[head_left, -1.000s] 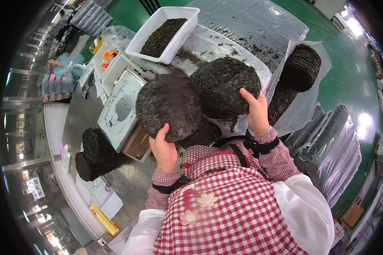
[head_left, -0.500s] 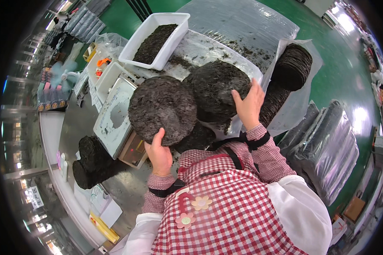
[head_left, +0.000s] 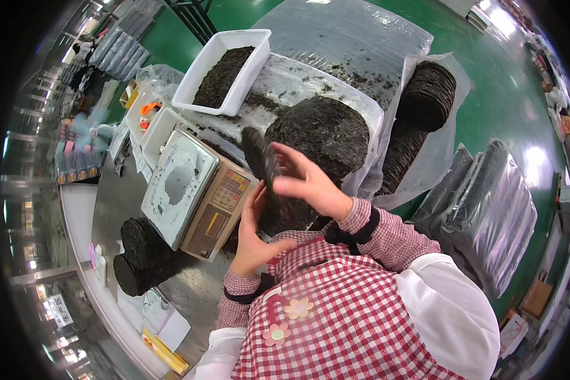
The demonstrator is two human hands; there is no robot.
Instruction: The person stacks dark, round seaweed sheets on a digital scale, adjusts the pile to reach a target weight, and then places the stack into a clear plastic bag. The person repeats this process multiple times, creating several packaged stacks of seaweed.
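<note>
A dark, round sheet of what looks like dried seaweed (head_left: pixel 256 152) stands almost on edge between my hands, blurred by motion. My right hand (head_left: pixel 310 182) is curled about its right side. Lower down, my left hand (head_left: pixel 252 231) has its fingers against the near edge, thumb apart. Just beyond my right hand lies a thick stack of similar round sheets (head_left: pixel 326 130) on a white board. Left of my hands sits a weighing scale (head_left: pixel 215 206) with a crumb-strewn metal pan (head_left: pixel 183 196). More dark pieces below my hands are partly hidden.
A white tub (head_left: pixel 250 88) of dark flakes stands at the back. Rolls of round sheets (head_left: pixel 432 95) lie on plastic film to the right, near wrapped packs (head_left: pixel 487 215). At left are stacked dark rolls (head_left: pixel 142 247), small bins and a yellow pack (head_left: pixel 164 351).
The round sheet went from lying flat to nearly upright. My right hand moved left from the stack to the sheet, and my left hand shifted slightly. The scale's front is now uncovered.
</note>
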